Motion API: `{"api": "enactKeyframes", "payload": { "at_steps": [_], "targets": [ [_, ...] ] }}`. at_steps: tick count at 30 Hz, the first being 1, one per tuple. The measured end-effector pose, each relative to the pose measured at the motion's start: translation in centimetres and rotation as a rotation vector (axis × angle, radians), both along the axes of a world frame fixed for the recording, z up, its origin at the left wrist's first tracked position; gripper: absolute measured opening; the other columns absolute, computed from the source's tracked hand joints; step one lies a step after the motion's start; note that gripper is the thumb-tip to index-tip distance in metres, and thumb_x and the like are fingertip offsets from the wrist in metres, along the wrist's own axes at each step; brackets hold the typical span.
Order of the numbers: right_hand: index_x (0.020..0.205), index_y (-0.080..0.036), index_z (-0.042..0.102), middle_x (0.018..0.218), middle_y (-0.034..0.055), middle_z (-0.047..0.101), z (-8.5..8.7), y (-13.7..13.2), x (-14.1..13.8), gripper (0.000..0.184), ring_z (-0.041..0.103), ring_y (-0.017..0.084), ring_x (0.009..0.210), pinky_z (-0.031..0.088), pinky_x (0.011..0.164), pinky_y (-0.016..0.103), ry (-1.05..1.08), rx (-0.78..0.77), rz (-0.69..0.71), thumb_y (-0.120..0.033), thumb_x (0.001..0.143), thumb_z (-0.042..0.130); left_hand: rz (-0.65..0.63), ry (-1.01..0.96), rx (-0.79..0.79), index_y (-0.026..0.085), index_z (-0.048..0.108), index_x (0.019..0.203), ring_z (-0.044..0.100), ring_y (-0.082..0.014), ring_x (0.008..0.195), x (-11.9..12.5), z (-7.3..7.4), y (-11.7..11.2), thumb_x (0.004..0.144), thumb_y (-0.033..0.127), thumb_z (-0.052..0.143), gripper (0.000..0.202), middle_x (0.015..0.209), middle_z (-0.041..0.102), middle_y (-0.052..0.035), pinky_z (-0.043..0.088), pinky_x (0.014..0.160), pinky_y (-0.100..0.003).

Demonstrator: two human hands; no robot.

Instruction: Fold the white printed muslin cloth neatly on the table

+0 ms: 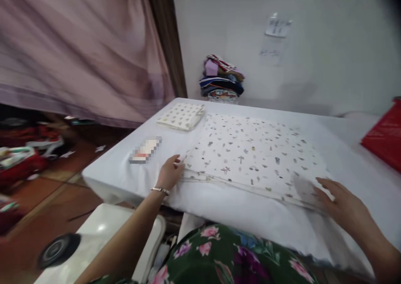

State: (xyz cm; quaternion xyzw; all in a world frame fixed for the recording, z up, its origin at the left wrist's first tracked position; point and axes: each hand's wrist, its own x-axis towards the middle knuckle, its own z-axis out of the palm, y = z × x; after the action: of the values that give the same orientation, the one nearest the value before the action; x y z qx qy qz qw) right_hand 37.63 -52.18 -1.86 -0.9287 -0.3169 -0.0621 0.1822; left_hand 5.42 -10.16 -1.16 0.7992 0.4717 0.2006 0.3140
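Note:
A white cloth with small scattered prints [250, 154] lies spread on the table, its layered front edge facing me. My left hand [171, 173], with a bracelet at the wrist, is at the cloth's front left corner. Its fingers are curled in and appear to pinch the edge. At the front right corner, my right hand [343, 198] has its fingers stretched out and the thumb apart, close over the cloth. Behind my left hand lies a folded cream cloth with a small repeated print [181, 116]. A blurred-out phone-like rectangle [145, 150] rests to its front left.
The white-covered table [122, 167] reaches toward the wall, where a stack of folded fabrics [222, 81] stands. A red bag-like item [385, 133] is at the right. A pink curtain [94, 50] hangs at left. A white machine-like object with a dark wheel [59, 250] sits below left.

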Motion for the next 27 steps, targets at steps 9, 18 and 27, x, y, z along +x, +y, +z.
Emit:
{"api": "enactKeyframes", "payload": {
  "at_steps": [9, 18, 27],
  "targets": [
    [0.106, -0.026, 0.065, 0.111, 0.0044, 0.064, 3.2, 18.2, -7.7, 0.035, 0.059, 0.024, 0.099, 0.048, 0.082, 0.036, 0.404, 0.017, 0.73, -0.045, 0.087, 0.042, 0.032, 0.033, 0.154, 0.022, 0.062, 0.092, 0.056, -0.0138, 0.075, -2.6, -0.5, -3.4, 0.079, 0.034, 0.054, 0.02, 0.091, 0.062, -0.0007, 0.043, 0.069, -0.027],
    [0.092, -0.02, 0.063, 0.087, 0.0014, 0.06, 2.0, 32.9, -16.9, 0.014, 0.055, 0.014, 0.079, 0.039, 0.069, 0.025, 0.309, 0.025, 0.986, -0.028, 0.086, 0.053, 0.046, 0.082, 0.28, 0.022, 0.058, 0.087, 0.055, -0.0173, 0.086, -3.0, -1.1, -5.3, 0.08, 0.035, 0.056, 0.015, 0.09, 0.058, -0.0017, 0.042, 0.076, -0.03],
    [0.091, -0.019, 0.056, 0.095, 0.0035, 0.055, 0.3, 34.4, -17.8, 0.01, 0.051, 0.016, 0.089, 0.034, 0.07, 0.024, 0.154, -0.093, 1.006, -0.027, 0.085, 0.056, 0.037, 0.045, 0.348, 0.021, 0.055, 0.092, 0.053, -0.0187, 0.091, -3.1, -1.7, -5.4, 0.081, 0.028, 0.054, 0.013, 0.095, 0.056, -0.0034, 0.042, 0.082, -0.033]
  ]
}}
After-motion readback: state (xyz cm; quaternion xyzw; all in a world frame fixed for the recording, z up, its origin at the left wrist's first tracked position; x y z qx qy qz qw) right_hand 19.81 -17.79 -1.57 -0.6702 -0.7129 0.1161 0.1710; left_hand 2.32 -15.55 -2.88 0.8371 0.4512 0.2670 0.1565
